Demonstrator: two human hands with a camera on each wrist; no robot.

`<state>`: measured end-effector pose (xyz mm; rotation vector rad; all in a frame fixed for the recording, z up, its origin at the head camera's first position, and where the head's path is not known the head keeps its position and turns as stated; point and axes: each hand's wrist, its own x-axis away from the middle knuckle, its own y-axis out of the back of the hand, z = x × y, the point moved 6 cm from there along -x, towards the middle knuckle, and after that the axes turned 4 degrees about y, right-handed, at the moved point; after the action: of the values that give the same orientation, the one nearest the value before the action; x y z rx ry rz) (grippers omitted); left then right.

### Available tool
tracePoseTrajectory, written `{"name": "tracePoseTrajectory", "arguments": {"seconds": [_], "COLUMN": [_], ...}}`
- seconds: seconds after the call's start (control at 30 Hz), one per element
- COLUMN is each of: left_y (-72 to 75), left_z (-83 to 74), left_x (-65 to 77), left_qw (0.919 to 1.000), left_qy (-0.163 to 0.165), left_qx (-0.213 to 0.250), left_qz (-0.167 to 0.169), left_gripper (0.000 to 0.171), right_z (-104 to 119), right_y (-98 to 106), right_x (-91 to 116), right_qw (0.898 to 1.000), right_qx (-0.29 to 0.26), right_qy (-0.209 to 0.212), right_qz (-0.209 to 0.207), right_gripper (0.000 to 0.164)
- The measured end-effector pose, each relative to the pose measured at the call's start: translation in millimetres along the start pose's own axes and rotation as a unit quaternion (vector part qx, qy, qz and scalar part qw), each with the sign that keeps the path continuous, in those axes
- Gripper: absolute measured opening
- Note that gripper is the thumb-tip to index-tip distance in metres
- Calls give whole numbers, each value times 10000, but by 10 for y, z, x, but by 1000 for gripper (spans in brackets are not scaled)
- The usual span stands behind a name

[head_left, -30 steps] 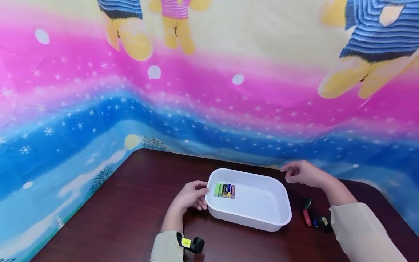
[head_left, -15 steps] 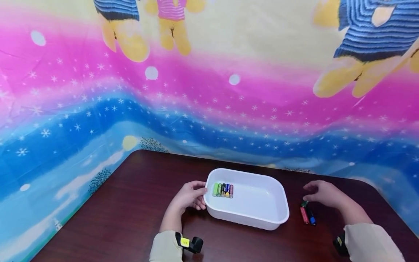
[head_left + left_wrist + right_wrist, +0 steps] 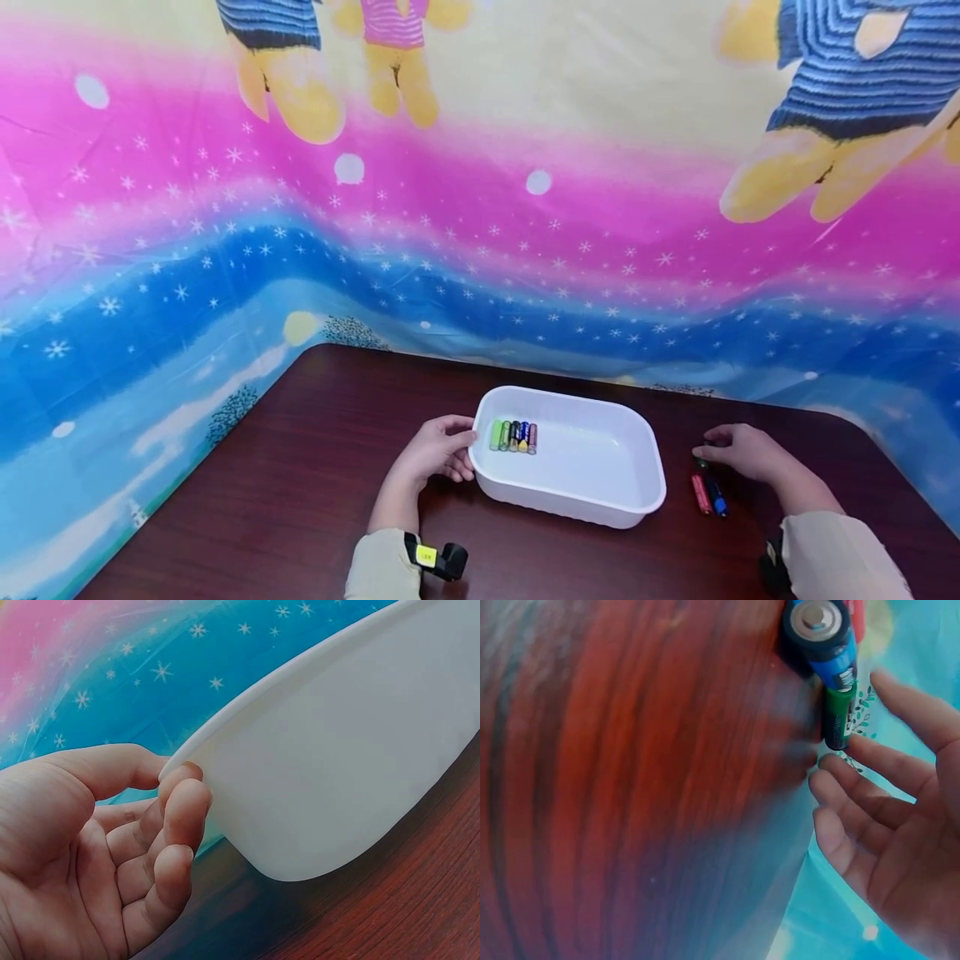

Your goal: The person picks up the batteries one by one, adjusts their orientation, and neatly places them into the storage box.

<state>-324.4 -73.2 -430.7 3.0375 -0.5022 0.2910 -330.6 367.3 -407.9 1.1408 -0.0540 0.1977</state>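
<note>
My left hand (image 3: 438, 450) pinches the left rim of a white plastic tray (image 3: 592, 500) between thumb and fingers. The left wrist view shows the thumb over the rim and the curled fingers (image 3: 187, 814) against the outer wall. A row of several batteries (image 3: 514, 437) lies at the tray's left end. Right of the tray, my right hand (image 3: 746, 450) is at a green battery (image 3: 838, 716), index fingertip right at its end and thumb spread apart from it. Closer to me lie a red battery (image 3: 701, 494) and a dark battery with a blue end (image 3: 717, 498).
The dark wooden table (image 3: 300, 500) carries the tray and batteries. Behind it hangs a printed cloth backdrop (image 3: 450, 208) with snowflakes and bears. A black strapped device (image 3: 435, 557) sits on the left wrist, and another (image 3: 774, 567) on the right.
My right hand has come from behind the tray's right end down toward me, to the green battery. The left hand stays at the tray rim, and the batteries in the tray have not moved.
</note>
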Motion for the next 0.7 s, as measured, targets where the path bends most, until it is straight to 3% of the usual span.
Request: {"name": "tracePoseTrajectory", "arguments": {"seconds": [0.13, 0.33, 0.7], "left_y": [2, -1, 11], "left_z": [4, -8, 13], "left_x": [-3, -13, -2], "left_qw": [10000, 10000, 10000], "left_qy": [42, 51, 32], "left_qx": [1, -14, 11], "left_qz": [-46, -82, -91], "left_gripper": [41, 41, 42], "right_z": [6, 28, 32], "right_y": [-17, -5, -45], "right_x": [3, -20, -98], "right_qw": [9997, 9995, 9986], "right_qx": [-180, -223, -369], "right_qy": [-31, -3, -120], "right_qz": [144, 209, 362], "right_gripper": [79, 70, 68]}}
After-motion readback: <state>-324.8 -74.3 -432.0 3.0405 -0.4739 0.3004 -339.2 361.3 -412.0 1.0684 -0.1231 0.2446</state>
